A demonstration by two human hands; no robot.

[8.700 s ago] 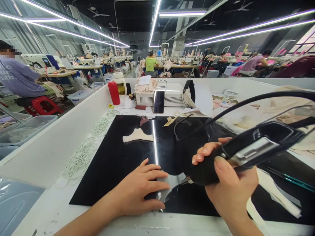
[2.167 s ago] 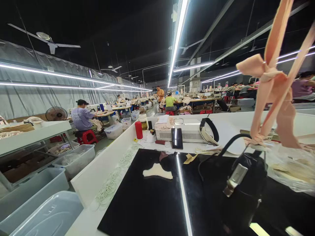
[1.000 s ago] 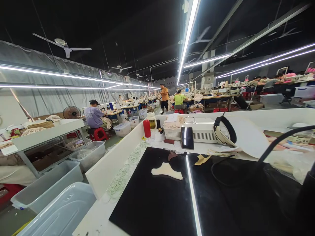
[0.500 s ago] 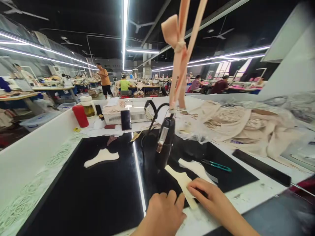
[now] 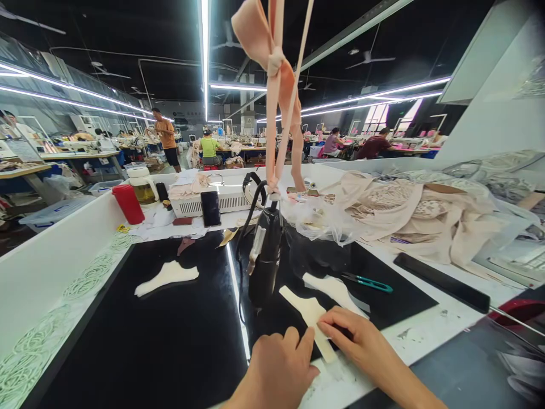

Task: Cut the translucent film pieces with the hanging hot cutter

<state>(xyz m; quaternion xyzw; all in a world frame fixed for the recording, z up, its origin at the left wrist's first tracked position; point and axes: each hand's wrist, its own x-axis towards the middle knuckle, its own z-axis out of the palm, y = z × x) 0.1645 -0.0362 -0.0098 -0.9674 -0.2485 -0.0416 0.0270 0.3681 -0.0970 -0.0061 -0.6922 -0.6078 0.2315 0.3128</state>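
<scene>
A cream, curved cut fabric piece (image 5: 309,309) lies slanted on the glossy black board (image 5: 179,335), its lower end reaching the white front edge. My right hand (image 5: 357,341) pinches its right edge between thumb and fingertips. On the other side, my left hand (image 5: 275,366) rests on the board, thumb apart from the bent fingers, index fingertip beside the fabric. A second cream piece (image 5: 332,289) lies behind, with a translucent strip under it. Teal thread snips (image 5: 369,283) lie to its right. Another cream piece (image 5: 168,275) is at the far left.
A black corded tool (image 5: 266,255) hangs on peach straps (image 5: 275,108) over the board. Behind stand a phone (image 5: 210,208), a white vented box (image 5: 234,200), a red container (image 5: 128,203) and a jug (image 5: 143,187). Beige fabric (image 5: 404,210) is heaped right. Several people work beyond.
The whole view has shifted, so most things appear further left. The hanging tool and its straps have swung left. Both hands stay beside the same cream piece, the right still pinching it.
</scene>
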